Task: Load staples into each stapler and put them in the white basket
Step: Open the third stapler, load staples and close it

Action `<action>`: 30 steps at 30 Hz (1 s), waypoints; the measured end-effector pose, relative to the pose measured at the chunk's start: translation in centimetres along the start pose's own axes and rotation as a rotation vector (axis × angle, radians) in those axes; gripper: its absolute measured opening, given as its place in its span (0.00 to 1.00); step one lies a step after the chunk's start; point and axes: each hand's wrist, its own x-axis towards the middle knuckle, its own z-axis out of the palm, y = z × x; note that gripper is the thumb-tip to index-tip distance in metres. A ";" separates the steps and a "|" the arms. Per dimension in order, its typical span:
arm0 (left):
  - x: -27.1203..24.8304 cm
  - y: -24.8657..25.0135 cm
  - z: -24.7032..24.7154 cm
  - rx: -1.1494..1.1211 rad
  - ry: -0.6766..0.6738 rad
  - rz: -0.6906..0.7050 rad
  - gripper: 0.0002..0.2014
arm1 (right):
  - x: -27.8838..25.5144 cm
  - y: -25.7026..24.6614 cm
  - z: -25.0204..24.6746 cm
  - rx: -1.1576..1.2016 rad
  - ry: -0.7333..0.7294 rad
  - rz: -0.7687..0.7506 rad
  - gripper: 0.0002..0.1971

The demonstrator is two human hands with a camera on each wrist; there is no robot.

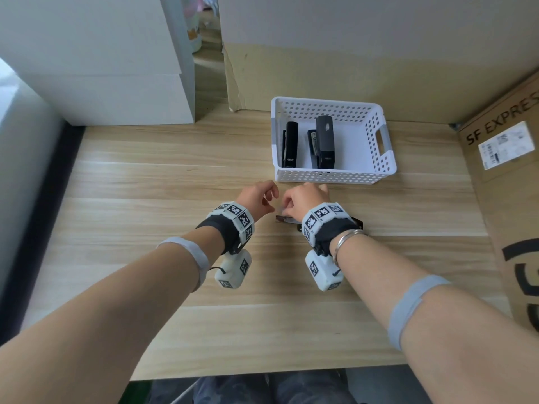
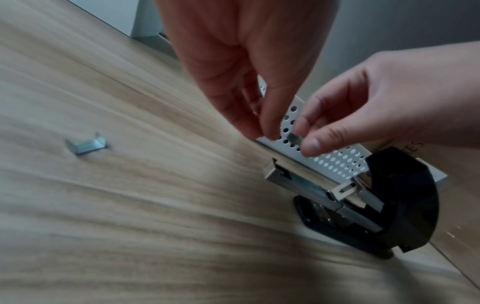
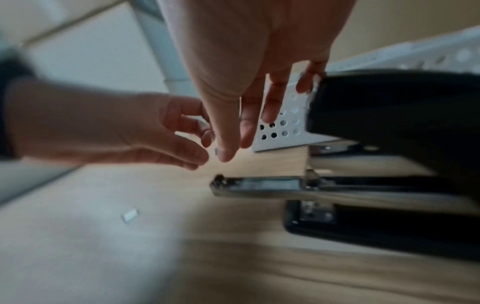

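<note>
A black stapler (image 2: 405, 205) lies open on the wooden table, lid raised, with its metal magazine (image 3: 259, 185) exposed. In the head view it (image 1: 284, 219) is mostly hidden under my right wrist. My right hand (image 2: 301, 142) pinches a short strip of staples (image 2: 294, 139) between thumb and forefinger, just above the magazine's front end. My left hand (image 2: 262, 133) hovers right beside it, fingers loosely curled, holding nothing. The white basket (image 1: 335, 177) stands just beyond the hands and holds two black staplers (image 1: 290, 144) (image 1: 324, 141).
A small loose piece of staples (image 2: 85, 145) lies on the table to the left of the hands. White boxes (image 1: 116, 83) stand at the back left, and a large cardboard box (image 1: 501, 170) lines the right side. The table edge is near my body.
</note>
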 end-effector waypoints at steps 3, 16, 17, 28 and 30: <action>-0.3 -0.4 0.0 0.114 -0.080 -0.061 0.11 | -0.5 0.1 0.6 -0.111 0.000 -0.018 0.06; -0.9 -0.7 1.3 0.170 -0.163 -0.101 0.11 | -0.6 -0.8 1.5 -0.193 -0.026 -0.020 0.10; -0.8 -0.7 1.3 0.173 -0.162 -0.099 0.11 | -0.3 -0.8 1.5 -0.181 -0.043 -0.012 0.10; -1.7 -3.8 -1.6 0.289 -0.146 -0.199 0.13 | 1.2 -0.7 2.0 -0.233 -0.058 0.064 0.06; -2.2 -4.7 -2.4 0.313 -0.145 -0.225 0.13 | 1.1 -0.5 1.7 -0.255 -0.056 0.080 0.06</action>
